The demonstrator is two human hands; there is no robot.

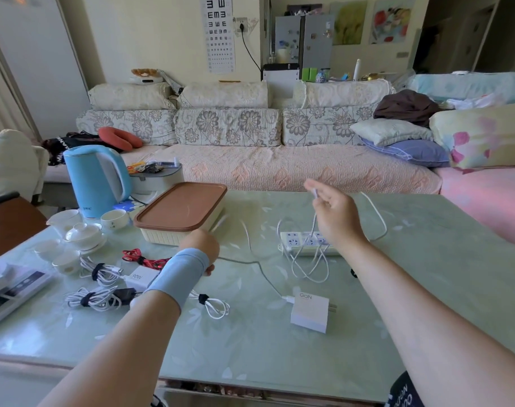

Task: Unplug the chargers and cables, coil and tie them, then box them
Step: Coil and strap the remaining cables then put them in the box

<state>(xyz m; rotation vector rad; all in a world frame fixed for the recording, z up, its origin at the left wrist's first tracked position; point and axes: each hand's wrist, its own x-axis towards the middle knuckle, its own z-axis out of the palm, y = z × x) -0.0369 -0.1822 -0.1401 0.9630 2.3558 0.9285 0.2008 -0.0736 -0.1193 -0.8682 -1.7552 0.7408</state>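
Right hand (335, 212) raised above the white power strip (291, 239), thumb and blurred fingertips pinching the end of a white cable (313, 221), remaining fingers loosely spread. Cable hanging from that pinch down onto the strip and looping over its near edge and out to its right. Left hand (202, 245), left of the strip, curled into a fist around a thin pale lead (260, 264), a light blue wristband (181, 271) behind it. Lead running nearer than the strip to a white cube-shaped charger (310, 314) lying unplugged on its side; whether lead and cable are one cannot be told. Left of the strip, a cream ribbed plastic box with a closed brown lid (181, 211). Nearer and further left, a red-and-black cable (146, 258), a white 90W charger (140, 279) and white cable coils bound with black ties (94, 301). All resting on a pale green glass-topped table with a leaf pattern (279, 348). Far left of the strip, a light blue electric kettle (96, 179) and white porcelain teacups (83, 233). Beyond the strip, a long sofa with floral cushions (226, 127) and an eye chart on the cream wall (219, 30).
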